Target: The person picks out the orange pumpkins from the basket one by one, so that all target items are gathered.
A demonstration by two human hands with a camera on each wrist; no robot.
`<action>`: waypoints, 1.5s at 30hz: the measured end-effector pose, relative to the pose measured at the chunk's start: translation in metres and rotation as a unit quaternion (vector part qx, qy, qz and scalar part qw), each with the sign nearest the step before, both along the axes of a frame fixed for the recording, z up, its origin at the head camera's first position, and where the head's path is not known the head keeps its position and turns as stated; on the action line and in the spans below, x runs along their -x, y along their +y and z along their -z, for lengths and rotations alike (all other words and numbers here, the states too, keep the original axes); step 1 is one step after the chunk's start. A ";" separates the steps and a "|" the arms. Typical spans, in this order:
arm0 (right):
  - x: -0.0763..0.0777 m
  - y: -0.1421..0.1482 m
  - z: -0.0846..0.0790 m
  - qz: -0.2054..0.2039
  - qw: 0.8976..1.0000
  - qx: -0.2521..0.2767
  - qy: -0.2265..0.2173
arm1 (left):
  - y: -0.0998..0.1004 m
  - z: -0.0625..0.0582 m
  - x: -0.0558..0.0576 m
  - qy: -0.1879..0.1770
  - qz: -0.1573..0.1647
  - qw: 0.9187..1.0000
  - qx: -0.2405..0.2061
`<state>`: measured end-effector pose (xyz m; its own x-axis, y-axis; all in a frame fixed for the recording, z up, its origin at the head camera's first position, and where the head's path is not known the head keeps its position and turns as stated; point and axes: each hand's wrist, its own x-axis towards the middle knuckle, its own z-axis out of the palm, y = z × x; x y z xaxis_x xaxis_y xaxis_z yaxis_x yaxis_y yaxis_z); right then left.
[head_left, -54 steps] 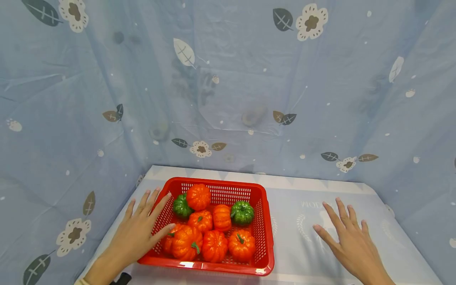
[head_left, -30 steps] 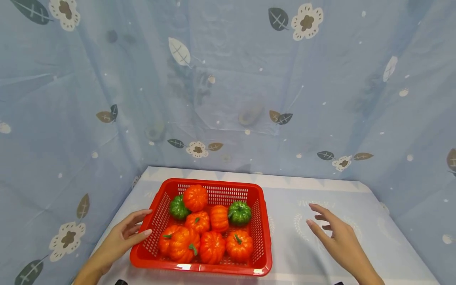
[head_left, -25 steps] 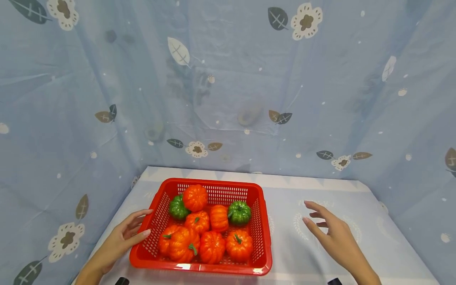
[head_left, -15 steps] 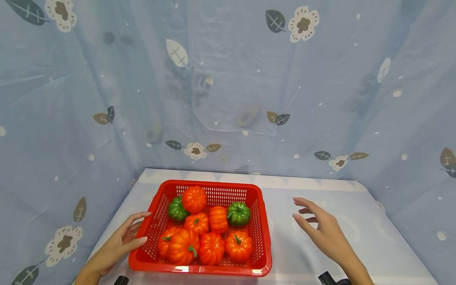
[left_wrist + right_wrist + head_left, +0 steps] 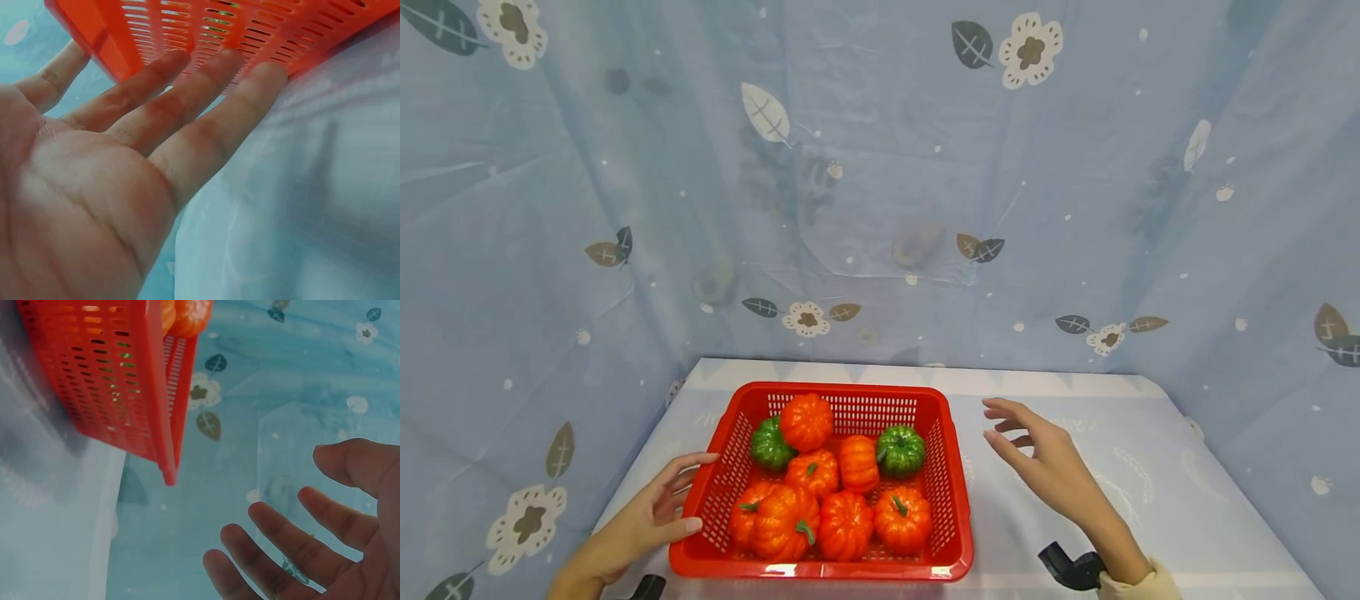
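Observation:
A red plastic basket (image 5: 958, 533) with slotted walls stands left of centre on the table. Inside lie several small orange pumpkins (image 5: 904, 521) and two green ones, one green pumpkin (image 5: 901, 451) at the right and the other (image 5: 771, 443) at the back left. My left hand (image 5: 643, 521) is at the basket's left side; in the left wrist view its fingers (image 5: 206, 134) extend nearly straight against the slotted wall, thumb near the rim. My right hand (image 5: 1048, 462) hovers right of the basket, fingers relaxed and apart from it, holding nothing.
The table (image 5: 1150, 500) has a pale printed cover and reaches farther right of the basket. Blue patterned fabric (image 5: 880, 183) hangs behind it and along both sides. A black strap-like piece (image 5: 1070, 568) sits at my right wrist.
My left hand has come down from over the basket's left rim to its outer side. My right hand has moved left, closer to the basket, its spread fingers now relaxed. The pumpkins stay put.

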<state>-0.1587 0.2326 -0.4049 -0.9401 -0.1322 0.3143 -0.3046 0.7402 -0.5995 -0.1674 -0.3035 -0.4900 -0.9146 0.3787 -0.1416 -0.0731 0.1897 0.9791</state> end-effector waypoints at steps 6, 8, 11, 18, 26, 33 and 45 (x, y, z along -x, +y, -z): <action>0.021 -0.018 -0.003 -0.038 0.999 0.022 -0.009 | 0.003 0.003 -0.002 0.018 0.002 1.000 -0.002; 0.028 -0.026 -0.005 -0.056 0.998 0.027 -0.013 | 0.004 0.004 -0.002 0.021 0.001 1.000 -0.002; 0.038 -0.041 -0.007 -0.084 0.996 0.032 -0.022 | 0.005 0.005 -0.003 0.024 -0.003 1.000 -0.001; 0.057 -0.085 -0.005 -0.149 0.986 0.047 -0.053 | 0.004 0.007 -0.003 0.020 -0.005 1.000 -0.013; 0.071 -0.137 -0.005 -0.215 0.975 0.019 -0.055 | 0.003 0.007 -0.007 0.014 -0.022 1.000 0.000; 0.081 -0.179 -0.004 -0.231 0.971 -0.041 -0.055 | 0.002 0.009 -0.008 0.011 -0.032 0.999 0.005; 0.093 -0.228 0.003 -0.193 0.965 -0.165 -0.061 | 0.004 0.008 -0.006 0.027 -0.029 0.999 0.005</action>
<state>-0.2515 0.0048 -0.4079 -0.8280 -0.5542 0.0855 -0.5380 0.7421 -0.3997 -0.1614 -0.2993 -0.4978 -0.9412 0.3244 -0.0945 -0.0304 0.1974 0.9799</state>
